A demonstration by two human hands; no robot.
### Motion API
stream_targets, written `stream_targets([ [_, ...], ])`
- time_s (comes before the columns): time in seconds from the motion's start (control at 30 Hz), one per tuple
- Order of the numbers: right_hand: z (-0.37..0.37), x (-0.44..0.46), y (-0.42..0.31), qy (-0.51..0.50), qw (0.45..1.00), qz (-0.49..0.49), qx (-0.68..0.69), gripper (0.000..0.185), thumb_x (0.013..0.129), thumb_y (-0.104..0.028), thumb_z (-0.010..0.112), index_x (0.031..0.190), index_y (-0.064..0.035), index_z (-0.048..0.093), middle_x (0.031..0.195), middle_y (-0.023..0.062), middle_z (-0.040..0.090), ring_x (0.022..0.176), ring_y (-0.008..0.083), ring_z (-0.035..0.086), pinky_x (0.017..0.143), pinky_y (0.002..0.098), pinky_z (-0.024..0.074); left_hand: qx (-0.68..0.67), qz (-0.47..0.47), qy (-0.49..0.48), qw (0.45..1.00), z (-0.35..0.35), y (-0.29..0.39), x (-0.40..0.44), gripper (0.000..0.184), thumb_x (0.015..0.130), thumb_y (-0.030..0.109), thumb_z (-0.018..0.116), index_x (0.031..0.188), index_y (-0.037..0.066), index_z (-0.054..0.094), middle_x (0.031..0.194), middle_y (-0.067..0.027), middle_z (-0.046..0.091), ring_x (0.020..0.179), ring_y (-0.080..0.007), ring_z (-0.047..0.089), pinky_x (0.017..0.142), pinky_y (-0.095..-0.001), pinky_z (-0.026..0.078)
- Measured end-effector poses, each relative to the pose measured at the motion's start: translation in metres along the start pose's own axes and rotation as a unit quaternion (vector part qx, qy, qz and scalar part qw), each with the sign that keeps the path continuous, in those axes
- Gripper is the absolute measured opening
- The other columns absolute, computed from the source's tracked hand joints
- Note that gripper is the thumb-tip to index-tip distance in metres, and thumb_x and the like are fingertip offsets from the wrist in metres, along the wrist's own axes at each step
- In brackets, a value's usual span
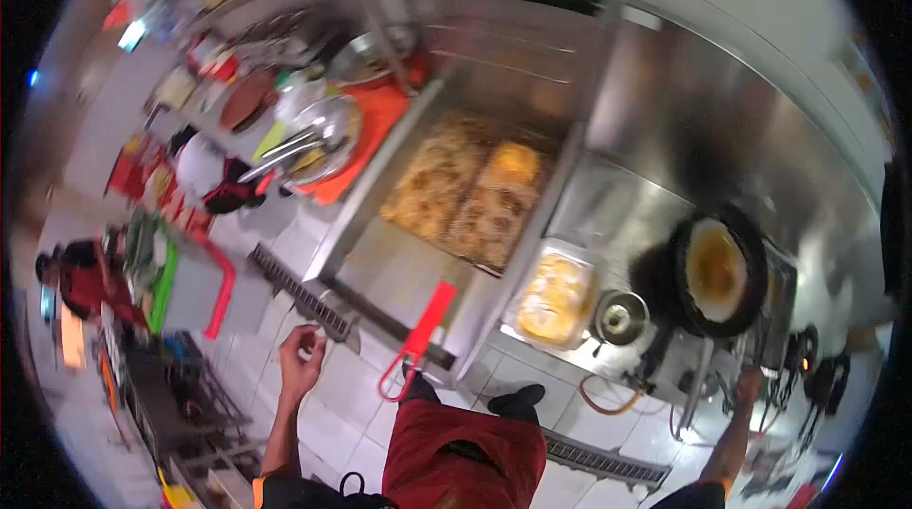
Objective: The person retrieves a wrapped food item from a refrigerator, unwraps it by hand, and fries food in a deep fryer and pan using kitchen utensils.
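Your left hand (300,364) hangs in the air over the tiled floor (351,404), its fingers loosely curled with a gap between thumb and forefinger, and nothing shows in them. Your right hand (749,384) reaches to the front edge of the stove, just below the pan (757,271). You can't tell from this view whether its fingers are closed on something; they are small and blurred there.

The pan sits beyond your right fingers, apart from them, and holds a pale round of food (717,271), browned in the middle. Its dark handle (655,352) slants towards you, to the left of those fingers. Farther left of them is a small metal bowl (638,305), and just past that a tray (583,300) of yellow food.

Between your two hands, and farther from you, stands the fryer (389,271), with browned food (432,176) in its far part and a yellow piece (513,164) near the right wall. A red strip (429,324) with a loop at its near end lies across the fryer's front edge, to the right of your left fingers. Beyond your left fingers is a grate (299,290); farther off, a shiny bowl (351,134) with tongs (277,157) sits by an orange sheet (380,143).
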State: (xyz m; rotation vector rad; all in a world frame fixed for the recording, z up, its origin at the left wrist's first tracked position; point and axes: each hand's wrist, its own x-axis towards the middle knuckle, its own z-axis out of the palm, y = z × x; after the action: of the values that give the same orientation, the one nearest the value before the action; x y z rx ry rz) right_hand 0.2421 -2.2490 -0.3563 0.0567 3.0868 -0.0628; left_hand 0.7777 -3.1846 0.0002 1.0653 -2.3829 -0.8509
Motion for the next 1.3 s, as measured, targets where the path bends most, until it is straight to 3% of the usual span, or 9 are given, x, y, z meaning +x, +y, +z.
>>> stream_targets([
  [0.1, -0.157, -0.013, -0.139, 0.191, 0.980, 0.055, 0.016, 0.030, 0.085, -0.031, 0.051, 0.089, -0.0028, 0.060, 0.079, 0.0204, 0.061, 0.074, 0.0366, 0.059, 0.060, 0.0395, 0.0463, -0.027, -0.029, 0.029, 0.999, -0.025, -0.023, 0.001, 0.018, 0.078, 0.009, 0.063, 0.094, 0.002, 0.059, 0.070, -0.0028, 0.057, 0.063, -0.0093, 0.053, 0.055, -0.0247, 0.041],
  [0.17, -0.245, -0.026, -0.270, 0.268, 0.925, -0.007, 0.269, 0.029, 0.086, -0.026, 0.057, 0.092, 0.0024, 0.057, 0.073, 0.0099, 0.058, 0.062, 0.0155, 0.054, 0.056, 0.0299, 0.0444, 0.004, 0.001, 0.058, 0.998, -0.046, -0.040, 0.020, 0.018, 0.077, 0.009, 0.063, 0.093, 0.002, 0.058, 0.073, -0.0049, 0.058, 0.064, -0.0113, 0.054, 0.056, -0.0249, 0.041],
  [0.43, -0.388, -0.307, -0.868, -0.261, 0.703, -0.260, 0.608, 0.016, 0.088, -0.014, 0.051, 0.095, -0.0007, 0.057, 0.077, 0.0055, 0.060, 0.070, 0.0150, 0.060, 0.066, 0.0287, 0.0511, 0.142, 0.166, 0.269, 0.938, -0.131, -0.192, 0.282, 0.051, 0.080, 0.020, 0.061, 0.124, 0.002, 0.041, 0.112, -0.0235, 0.049, 0.108, -0.0388, 0.044, 0.092, -0.0445, 0.035],
  [0.6, -0.287, -0.424, -1.155, -0.562, 0.511, -0.234, 0.607, 0.047, 0.091, -0.038, 0.047, 0.124, -0.0041, 0.043, 0.111, 0.0123, 0.056, 0.101, 0.0211, 0.056, 0.083, 0.0344, 0.0471, 0.227, 0.052, -0.035, 0.972, -0.146, -0.210, 0.409, 0.055, 0.087, 0.044, 0.047, 0.124, 0.004, 0.044, 0.117, -0.0237, 0.051, 0.107, -0.0390, 0.049, 0.087, -0.0466, 0.040],
  [0.67, -0.265, -0.446, -1.243, -0.580, 0.494, -0.075, 0.644, 0.040, 0.090, -0.046, 0.046, 0.106, -0.0093, 0.051, 0.101, 0.0047, 0.055, 0.094, 0.0161, 0.054, 0.081, 0.0351, 0.0441, 0.246, 0.034, -0.310, 0.918, -0.157, -0.201, 0.424, 0.056, 0.086, 0.052, 0.044, 0.116, 0.005, 0.051, 0.106, -0.0197, 0.058, 0.096, -0.0366, 0.056, 0.078, -0.0458, 0.045],
  [0.87, -0.267, -0.481, -1.314, -0.434, 0.479, 0.064, 0.760, 0.025, 0.091, -0.034, 0.048, 0.089, -0.0099, 0.054, 0.080, 0.0017, 0.056, 0.077, 0.0127, 0.053, 0.069, 0.0328, 0.0450, 0.029, 0.182, -0.101, 0.978, -0.147, -0.214, 0.388, 0.039, 0.081, 0.041, 0.057, 0.092, 0.004, 0.056, 0.074, -0.0196, 0.060, 0.070, -0.0365, 0.060, 0.059, -0.0462, 0.045],
  [1.03, -0.340, -0.488, -1.259, -0.409, 0.354, 0.143, 0.828, 0.017, 0.094, -0.023, 0.044, 0.091, -0.0081, 0.050, 0.080, 0.0015, 0.056, 0.068, 0.0126, 0.053, 0.063, 0.0278, 0.0457, 0.038, 0.122, -0.298, 0.946, -0.218, -0.161, 0.340, 0.047, 0.069, 0.046, 0.071, 0.077, 0.005, 0.051, 0.063, -0.0091, 0.055, 0.054, -0.0235, 0.053, 0.056, -0.0360, 0.043],
  [1.23, -0.407, -0.446, -1.098, -0.421, 0.492, 0.025, 0.761, 0.025, 0.094, -0.027, 0.044, 0.102, -0.0032, 0.048, 0.064, -0.0042, 0.041, 0.044, 0.0040, 0.031, 0.037, 0.0176, 0.0237, -0.359, 0.252, -0.564, 0.699, -0.095, -0.108, 0.238, 0.025, 0.078, 0.023, 0.071, 0.084, 0.003, 0.056, 0.071, 0.0014, 0.055, 0.068, -0.0067, 0.051, 0.061, -0.0239, 0.045],
  [1.3, -0.417, -0.426, -1.049, -0.386, 0.577, 0.026, 0.720, 0.026, 0.093, -0.026, 0.046, 0.105, -0.0028, 0.047, 0.063, -0.0042, 0.040, 0.042, 0.0041, 0.029, 0.036, 0.0177, 0.0231, -0.420, 0.092, -0.647, 0.630, -0.012, -0.083, 0.177, 0.036, 0.082, 0.029, 0.066, 0.099, 0.000, 0.052, 0.090, -0.0037, 0.058, 0.089, -0.0096, 0.052, 0.074, -0.0264, 0.044],
])
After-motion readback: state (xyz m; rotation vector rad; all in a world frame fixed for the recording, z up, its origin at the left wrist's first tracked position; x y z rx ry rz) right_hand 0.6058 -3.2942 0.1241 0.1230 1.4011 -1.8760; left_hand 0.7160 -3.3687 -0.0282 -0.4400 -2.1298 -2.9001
